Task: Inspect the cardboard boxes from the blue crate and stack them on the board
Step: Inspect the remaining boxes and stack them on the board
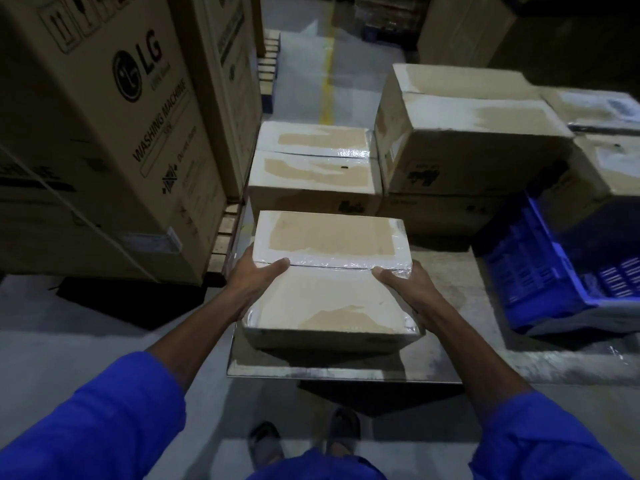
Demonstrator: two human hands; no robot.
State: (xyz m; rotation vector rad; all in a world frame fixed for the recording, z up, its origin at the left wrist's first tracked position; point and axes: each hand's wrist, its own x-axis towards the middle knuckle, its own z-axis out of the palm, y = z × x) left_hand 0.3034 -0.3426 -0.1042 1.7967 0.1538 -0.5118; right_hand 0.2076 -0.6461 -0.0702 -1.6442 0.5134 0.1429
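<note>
A taped cardboard box (330, 275) is held in front of me over the near left part of the board (450, 271). My left hand (254, 280) grips its left side with the thumb on top. My right hand (403, 284) grips its right side the same way. Whether the box rests on the board or hangs just above it, I cannot tell. Behind it a similar box (313, 168) stands on the board, and to the right a larger box (464, 133) sits on top of another one. The blue crate (540, 268) stands tilted at the right, its inside mostly out of sight.
Tall washing machine cartons (104, 133) stand on a wooden pallet (225, 233) at the left. More cardboard boxes (602, 150) sit at the far right behind the crate. A grey floor aisle with a yellow line (327, 81) runs away ahead. My feet (304, 441) are at the board's near edge.
</note>
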